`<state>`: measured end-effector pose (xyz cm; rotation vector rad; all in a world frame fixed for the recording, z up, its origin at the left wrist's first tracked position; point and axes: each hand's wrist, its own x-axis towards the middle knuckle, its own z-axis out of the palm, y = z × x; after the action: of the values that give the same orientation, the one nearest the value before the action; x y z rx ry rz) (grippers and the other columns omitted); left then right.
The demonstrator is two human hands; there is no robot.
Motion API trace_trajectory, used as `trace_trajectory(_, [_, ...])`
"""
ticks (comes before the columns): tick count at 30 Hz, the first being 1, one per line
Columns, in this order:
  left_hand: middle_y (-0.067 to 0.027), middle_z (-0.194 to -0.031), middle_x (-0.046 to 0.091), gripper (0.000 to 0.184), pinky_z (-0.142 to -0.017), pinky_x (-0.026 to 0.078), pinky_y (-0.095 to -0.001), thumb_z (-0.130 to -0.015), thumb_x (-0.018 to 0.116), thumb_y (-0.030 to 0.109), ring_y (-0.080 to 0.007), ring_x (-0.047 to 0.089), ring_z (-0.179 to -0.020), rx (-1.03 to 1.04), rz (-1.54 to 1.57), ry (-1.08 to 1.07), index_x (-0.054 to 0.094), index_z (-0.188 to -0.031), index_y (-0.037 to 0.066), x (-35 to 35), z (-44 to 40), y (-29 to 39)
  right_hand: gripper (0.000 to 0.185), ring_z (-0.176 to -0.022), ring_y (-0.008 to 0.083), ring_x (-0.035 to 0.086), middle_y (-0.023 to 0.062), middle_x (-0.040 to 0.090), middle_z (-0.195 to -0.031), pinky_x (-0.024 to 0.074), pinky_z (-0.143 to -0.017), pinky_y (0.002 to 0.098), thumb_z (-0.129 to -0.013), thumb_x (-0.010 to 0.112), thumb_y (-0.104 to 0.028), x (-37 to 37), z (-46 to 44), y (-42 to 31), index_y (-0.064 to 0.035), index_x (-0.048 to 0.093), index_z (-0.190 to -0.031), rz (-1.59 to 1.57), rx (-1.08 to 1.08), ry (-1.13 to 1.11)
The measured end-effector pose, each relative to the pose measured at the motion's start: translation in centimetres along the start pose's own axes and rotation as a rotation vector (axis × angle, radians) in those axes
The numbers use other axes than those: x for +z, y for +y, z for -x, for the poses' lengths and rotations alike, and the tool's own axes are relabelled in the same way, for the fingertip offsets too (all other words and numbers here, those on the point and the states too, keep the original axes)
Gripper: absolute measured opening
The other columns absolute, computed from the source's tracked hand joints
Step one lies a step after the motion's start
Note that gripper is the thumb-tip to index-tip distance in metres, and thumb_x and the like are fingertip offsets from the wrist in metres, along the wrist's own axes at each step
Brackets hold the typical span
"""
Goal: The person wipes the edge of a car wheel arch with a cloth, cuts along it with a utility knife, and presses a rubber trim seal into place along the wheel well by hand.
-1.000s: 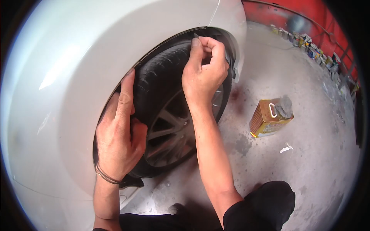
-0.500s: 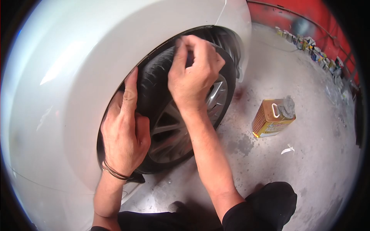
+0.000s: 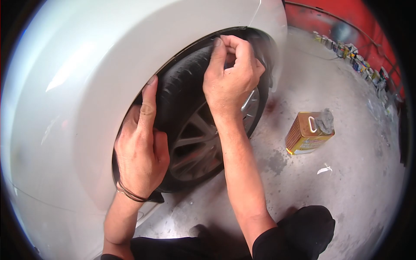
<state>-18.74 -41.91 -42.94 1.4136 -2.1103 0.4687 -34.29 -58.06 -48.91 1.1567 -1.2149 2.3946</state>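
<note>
A white car fender (image 3: 95, 86) curves around a black tyre (image 3: 184, 71) and its spoked wheel rim (image 3: 195, 147). Along the dark edge of the wheel arch (image 3: 182, 51) lies my left hand (image 3: 141, 147). Its index finger is stretched out with the tip touching that edge, and its thumb is bent; the other fingers are partly hidden. Higher up, my right hand (image 3: 232, 73) is in front of the tyre, close to the top of the arch. Thumb and index finger are pinched together there; whatever lies between them is too small to make out.
A gold rectangular metal can (image 3: 308, 138) with a white handle and a grey crumpled cloth (image 3: 325, 121) on top stands on the concrete floor (image 3: 286, 182). A white scrap (image 3: 324, 169) lies near it. Several small cans (image 3: 346, 51) line the red wall (image 3: 333, 17).
My right hand has moved up and to the right along the wheel arch, still pinched. My left hand keeps its place on the arch edge. The view has shifted slightly.
</note>
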Motion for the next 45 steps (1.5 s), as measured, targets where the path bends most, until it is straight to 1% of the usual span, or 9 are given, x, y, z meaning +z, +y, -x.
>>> trace_trajectory(8, [-0.0167,-0.1,0.061,0.106,-0.094,0.057,-0.0429,-0.077,0.048,-0.015,-0.0331,0.062,-0.09,0.063,0.001,0.041,0.045,-0.18,0.011,-0.2,0.8,-1.0,0.01,-0.083,0.0182,0.068,-0.0054,0.072,-0.091,0.0373,-0.091,0.0414,-0.103,0.077,-0.008,-0.7,2.5,-4.8,-0.0152,0.071,-0.106,-0.067,-0.117,-0.081])
trace_trajectory(10, [-0.0178,-0.102,0.063,0.113,-0.087,0.059,-0.0523,-0.076,0.058,-0.013,-0.0386,0.065,-0.087,0.095,-0.011,0.036,0.037,-0.183,0.014,-0.1,0.8,-1.3,0.009,-0.083,0.0181,0.068,-0.0057,0.072,-0.091,0.0372,-0.091,0.0415,-0.103,0.078,-0.009,-0.6,2.4,-4.1,-0.0153,0.072,-0.106,-0.076,-0.108,-0.075])
trace_trajectory(15, [-0.016,-0.1,0.06,0.112,-0.081,0.058,-0.0484,-0.076,0.062,-0.011,-0.0348,0.062,-0.083,0.036,-0.034,0.032,0.038,-0.183,0.014,0.4,0.7,-0.5,0.006,-0.083,0.0172,0.069,-0.0057,0.076,-0.095,0.0404,-0.093,0.0402,-0.106,0.08,-0.013,-0.9,1.7,-1.6,-0.0144,0.075,-0.109,-0.062,0.053,-0.033])
trace_trajectory(29, [-0.0138,-0.091,0.053,0.108,-0.076,0.054,-0.043,-0.077,0.062,-0.01,-0.0297,0.053,-0.077,0.058,0.013,0.052,0.042,-0.181,0.012,0.6,0.5,-1.4,0.013,-0.085,0.0163,0.069,-0.0079,0.073,-0.094,0.0377,-0.091,0.0408,-0.104,0.081,-0.01,0.4,1.9,-1.8,-0.0154,0.073,-0.113,-0.012,-0.105,0.044])
trace_trajectory(32, [-0.0119,-0.094,0.06,0.11,-0.075,0.058,-0.0471,-0.077,0.065,-0.01,-0.0275,0.062,-0.077,0.066,-0.022,0.04,0.042,-0.182,0.016,0.4,0.4,-1.3,0.011,-0.085,0.0169,0.069,-0.0072,0.073,-0.094,0.0378,-0.091,0.0408,-0.105,0.081,-0.01,0.4,1.6,-2.0,-0.0149,0.073,-0.111,-0.031,-0.108,0.048])
trace_trajectory(34, [-0.012,-0.095,0.06,0.109,-0.076,0.059,-0.0472,-0.077,0.065,-0.01,-0.0278,0.062,-0.077,0.073,-0.021,0.042,0.043,-0.181,0.015,0.4,0.4,-1.3,0.009,-0.084,0.0169,0.074,-0.0018,0.081,-0.1,0.0477,-0.1,0.0367,-0.104,0.083,-0.01,0.0,1.5,-2.4,-0.0108,0.076,-0.109,-0.002,-0.099,0.011])
trace_trajectory(37, [-0.0132,-0.096,0.062,0.108,-0.077,0.059,-0.0475,-0.077,0.065,-0.01,-0.0291,0.063,-0.078,0.069,-0.018,0.022,0.044,-0.18,0.014,0.2,0.3,-1.3,0.01,-0.086,0.0178,0.069,-0.0057,0.072,-0.093,0.0388,-0.092,0.041,-0.104,0.079,-0.009,0.5,1.9,-2.3,-0.0146,0.073,-0.109,-0.082,-0.102,0.02])
trace_trajectory(41, [-0.0147,-0.099,0.064,0.107,-0.078,0.059,-0.0478,-0.077,0.066,-0.009,-0.0304,0.064,-0.079,0.075,0.009,0.038,0.044,-0.18,0.014,0.3,0.0,-1.2,0.009,-0.083,0.0194,0.066,-0.0051,0.07,-0.09,0.0389,-0.093,0.0414,-0.104,0.078,-0.01,0.0,2.7,-4.1,-0.0151,0.073,-0.108,-0.083,-0.124,-0.04])
trace_trajectory(45, [-0.0155,-0.101,0.065,0.106,-0.08,0.059,-0.0479,-0.078,0.066,-0.009,-0.0315,0.065,-0.081,0.112,0.025,0.068,0.045,-0.18,0.013,0.6,0.0,-1.3,0.008,-0.09,0.0222,0.074,-0.002,0.08,-0.098,0.047,-0.097,0.0408,-0.103,0.082,-0.01,-0.6,1.6,-3.2,-0.012,0.075,-0.108,-0.02,-0.062,-0.059])
